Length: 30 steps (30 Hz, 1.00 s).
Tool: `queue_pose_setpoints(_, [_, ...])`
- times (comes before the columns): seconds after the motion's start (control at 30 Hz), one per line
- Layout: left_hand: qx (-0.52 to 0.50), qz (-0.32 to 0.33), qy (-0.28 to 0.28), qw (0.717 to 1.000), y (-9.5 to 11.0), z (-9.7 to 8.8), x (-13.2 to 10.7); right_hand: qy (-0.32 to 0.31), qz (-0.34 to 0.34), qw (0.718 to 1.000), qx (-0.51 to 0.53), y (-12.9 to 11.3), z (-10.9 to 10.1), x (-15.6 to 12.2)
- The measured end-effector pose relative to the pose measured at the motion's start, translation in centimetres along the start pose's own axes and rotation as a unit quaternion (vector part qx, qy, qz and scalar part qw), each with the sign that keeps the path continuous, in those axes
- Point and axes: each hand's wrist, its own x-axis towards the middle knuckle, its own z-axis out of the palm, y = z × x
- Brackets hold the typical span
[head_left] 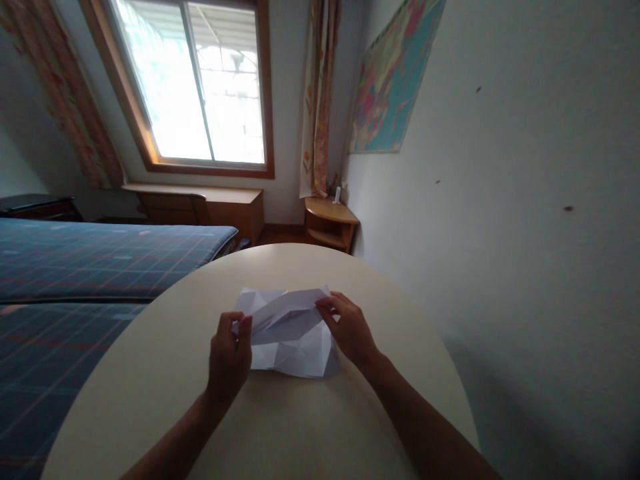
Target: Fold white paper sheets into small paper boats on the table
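Observation:
A creased sheet of white paper (295, 357), partly folded, is over the middle of the round table (380, 287). My left hand (230, 350) pinches its left side between thumb and fingers. At the upper right corner, my right hand (350, 323) grips the paper's edge with thumb and fingertips. Between the two hands a folded flap is raised, with a shadowed gap under it. The lower part of the paper spreads toward me, its surface crossed by fold lines. Whether it is one sheet or more, I cannot tell.
Left of the table is a bed with a blue plaid mattress (115, 260). Beyond it stand a wooden desk (235, 195) under the window and a small corner shelf (333, 212). A white wall (500, 267) runs close along the right.

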Motion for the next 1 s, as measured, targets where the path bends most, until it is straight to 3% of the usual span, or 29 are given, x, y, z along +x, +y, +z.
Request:
queue_pose_setpoints(0.13, [-0.032, -0.058, -0.013, 0.998, -0.5, 0.2, 1.1, 0.014, 0.083, 0.987, 0.139, 0.2, -0.1, 0.6])
queue_pose_setpoints(0.23, [-0.080, -0.131, -0.036, 0.987, -1.2, 0.3, 2.1, 0.030, 0.127, 0.950, 0.284, -0.1, -0.4, 1.1])
queue_pose_setpoints(0.43, [-0.266, -0.270, -0.068, 0.923, -1.6, 0.7, 2.5, 0.068, 0.131, 0.877, 0.456, -1.5, -1.6, 1.6])
queue_pose_setpoints(0.53, [-0.339, -0.278, -0.090, 0.894, -1.4, 0.9, 2.2, 0.076, 0.147, 0.856, 0.490, -1.6, -1.9, 1.7])
queue_pose_setpoints(0.67, [-0.307, -0.256, -0.050, 0.915, -0.9, 1.0, 1.6, 0.087, 0.194, 0.828, 0.518, -1.6, -0.8, 1.3])
queue_pose_setpoints(0.8, [-0.301, -0.225, -0.046, 0.926, -0.8, 1.0, 1.2, 0.092, 0.209, 0.837, 0.498, -2.1, 1.0, 0.4])
queue_pose_setpoints(1.0, [-0.252, -0.241, -0.146, 0.926, -1.2, 1.5, 0.8, -0.069, 0.264, 0.832, 0.483, -2.9, 1.0, -0.2])
